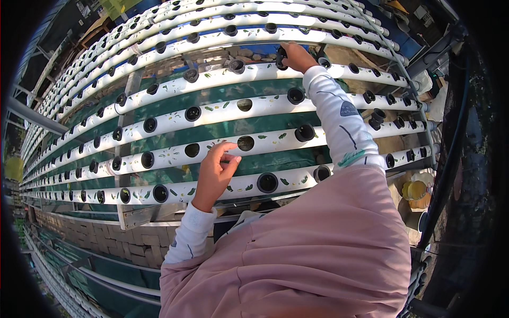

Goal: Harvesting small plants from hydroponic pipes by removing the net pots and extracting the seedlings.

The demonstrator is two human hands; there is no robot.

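Note:
My right hand (298,57) reaches far out over the rows, its fingers closed round a black net pot (281,57) at a white pipe (260,70). Whether that pot sits in a hole or is lifted, I cannot tell. My left hand (217,172) hovers over the nearer pipes, fingers loosely bent and apart, holding nothing. Close to its fingertips is an uncovered hole (245,143) without a pot. Another bare hole (244,105) shows one pipe farther away. A black pot (304,133) stands in the same pipe as the nearer hole, to its right.
Many white pipes run across, dotted with black pots and green leaf scraps. Dark green sheeting (212,127) lies beneath them. A pot (377,117) juts up at the right. Metal posts (37,116) and a dark pole (450,143) flank the rows. Paving (132,238) lies at the lower left.

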